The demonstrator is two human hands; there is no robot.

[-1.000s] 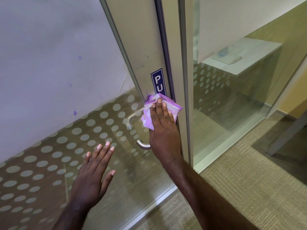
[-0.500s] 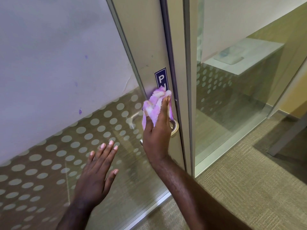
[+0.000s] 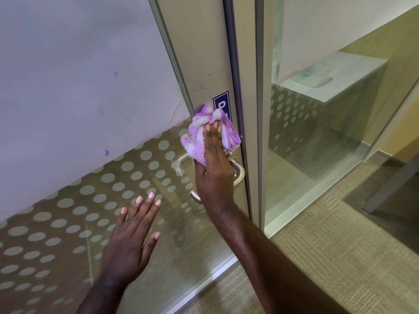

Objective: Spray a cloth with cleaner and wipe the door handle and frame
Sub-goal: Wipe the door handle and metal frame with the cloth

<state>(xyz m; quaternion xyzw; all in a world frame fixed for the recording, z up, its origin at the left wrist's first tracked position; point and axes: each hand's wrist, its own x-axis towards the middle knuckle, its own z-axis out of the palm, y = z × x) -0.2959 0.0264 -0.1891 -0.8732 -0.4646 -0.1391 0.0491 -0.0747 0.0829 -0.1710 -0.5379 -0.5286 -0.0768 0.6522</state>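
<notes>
The single head camera is looking forward and down from close range at a glass door (image 3: 113, 200), its metal frame (image 3: 199, 53) running toward twelve o'clock (no second view is sharing the scene), carpet (image 3: 328, 257) lying at four o'clock.

The cloth (image 3: 210, 134) is purple and white in soft blotchy stripes, with a faint peach tinge near the top. Behind it, the sign (image 3: 221, 103) is dark blue with white lettering and a thin white border. The door frame (image 3: 199, 53) is a pale beige metal, and the door handle (image 3: 239, 171) is brushed silver. The glass door panel (image 3: 68, 87) carries a white frosted film above, marked with a few small purple spots, and rows of pale grey-green dots below. The carpet (image 3: 328, 257) is olive-tan with a fine woven texture. The fingernails on the left hand (image 3: 129, 241) are pale pink.
</notes>
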